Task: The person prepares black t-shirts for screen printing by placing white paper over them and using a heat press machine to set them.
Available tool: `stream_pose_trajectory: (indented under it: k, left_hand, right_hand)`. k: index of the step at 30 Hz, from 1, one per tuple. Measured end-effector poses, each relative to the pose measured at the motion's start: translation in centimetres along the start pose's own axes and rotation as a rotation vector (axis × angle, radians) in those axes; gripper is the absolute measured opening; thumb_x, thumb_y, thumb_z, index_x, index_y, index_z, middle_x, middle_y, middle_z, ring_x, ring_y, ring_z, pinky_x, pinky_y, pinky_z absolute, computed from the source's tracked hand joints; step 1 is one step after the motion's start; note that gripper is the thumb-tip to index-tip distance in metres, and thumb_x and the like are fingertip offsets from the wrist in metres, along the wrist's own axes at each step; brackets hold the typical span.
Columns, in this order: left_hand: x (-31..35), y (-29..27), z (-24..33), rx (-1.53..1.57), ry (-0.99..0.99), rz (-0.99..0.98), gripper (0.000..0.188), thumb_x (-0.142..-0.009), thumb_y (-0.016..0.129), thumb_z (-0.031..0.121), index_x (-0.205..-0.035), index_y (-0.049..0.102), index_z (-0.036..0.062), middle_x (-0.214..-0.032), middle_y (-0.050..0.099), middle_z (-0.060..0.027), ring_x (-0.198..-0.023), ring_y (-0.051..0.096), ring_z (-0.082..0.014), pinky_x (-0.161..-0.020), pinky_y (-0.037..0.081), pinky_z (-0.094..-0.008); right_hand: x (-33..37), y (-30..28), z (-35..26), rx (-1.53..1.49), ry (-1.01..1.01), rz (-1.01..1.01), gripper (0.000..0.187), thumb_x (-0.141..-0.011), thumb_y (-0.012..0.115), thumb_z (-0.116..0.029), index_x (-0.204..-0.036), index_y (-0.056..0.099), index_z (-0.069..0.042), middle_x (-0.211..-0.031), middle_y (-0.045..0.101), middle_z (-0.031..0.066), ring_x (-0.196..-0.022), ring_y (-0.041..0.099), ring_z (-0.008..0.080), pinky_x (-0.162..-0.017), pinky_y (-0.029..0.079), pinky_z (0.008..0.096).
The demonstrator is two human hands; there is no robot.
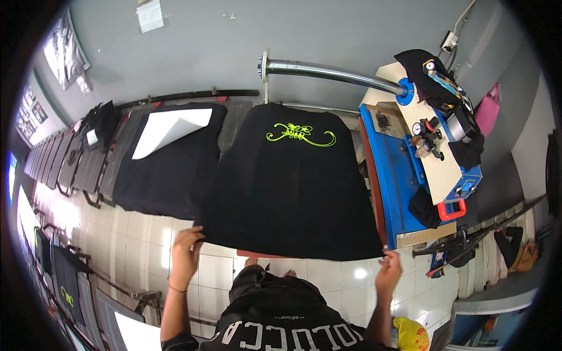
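A black T-shirt (287, 187) lies spread flat before me, with a neon-green line design (301, 134) near its far end. Its near left corner is pinched between the fingers of my left hand (187, 245). My right hand (389, 269) grips the near right corner, at about the same height, so the near edge is held out between both hands. To the left, a second black garment (167, 181) lies flat, touching the first one. On it rests a white sheet (175, 126) with one corner folded over.
A blue-and-cream heat press (433, 164) with gauges and a red handle stands at the right; a steel bar (333, 71) reaches from it. Grey print boards (52, 158) line up at far left. Someone sits at far right (524, 254).
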State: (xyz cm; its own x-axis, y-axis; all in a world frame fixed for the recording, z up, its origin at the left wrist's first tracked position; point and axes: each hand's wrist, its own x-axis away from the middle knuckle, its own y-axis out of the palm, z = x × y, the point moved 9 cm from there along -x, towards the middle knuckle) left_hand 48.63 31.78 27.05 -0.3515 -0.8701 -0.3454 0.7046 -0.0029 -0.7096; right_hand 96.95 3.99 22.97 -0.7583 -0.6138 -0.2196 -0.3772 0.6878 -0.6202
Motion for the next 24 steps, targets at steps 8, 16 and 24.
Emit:
stream_pose_trajectory:
  k: [8,16,24]
  left_hand:
    - [10.3,8.4,-3.9,-0.140,-0.191,-0.046,0.014,-0.075,0.070,-0.001,-0.088,0.070,0.0042,-0.119,0.064,-0.0122,-0.111,0.057,-0.0341,-0.093,0.049,-0.0406]
    - [15.3,8.9,-6.2,-0.129,-0.316,-0.072,0.029,-0.080,0.071,0.007,-0.109,0.069,0.0079,-0.134,0.053,-0.0163,-0.120,0.050,-0.0379,-0.100,0.045,-0.0430]
    - [37.3,-3.7,-25.3,-0.773,-1.234,0.238,0.073,-0.080,0.068,0.020,-0.146,0.036,0.0078,-0.156,0.023,-0.0241,-0.141,0.025,-0.0467,-0.113,0.026,-0.0523]
  right_hand:
    - [3.0,2.9,7.2,0.304,-0.172,-0.121,0.012,-0.093,0.051,-0.007,-0.096,0.062,-0.002,-0.106,0.066,0.0167,-0.102,0.061,0.0356,-0.092,0.048,0.0435]
    - [4.5,3.5,9.1,0.452,-0.141,-0.307,0.009,-0.082,0.066,-0.004,-0.091,0.064,-0.007,-0.112,0.064,0.0170,-0.111,0.057,0.0347,-0.096,0.045,0.0432]
    - [5.4,10.8,6.3,0.369,0.027,-0.862,0.022,-0.087,0.068,-0.021,-0.099,0.068,-0.002,-0.091,0.070,0.0171,-0.086,0.069,0.0305,-0.078,0.053,0.0391]
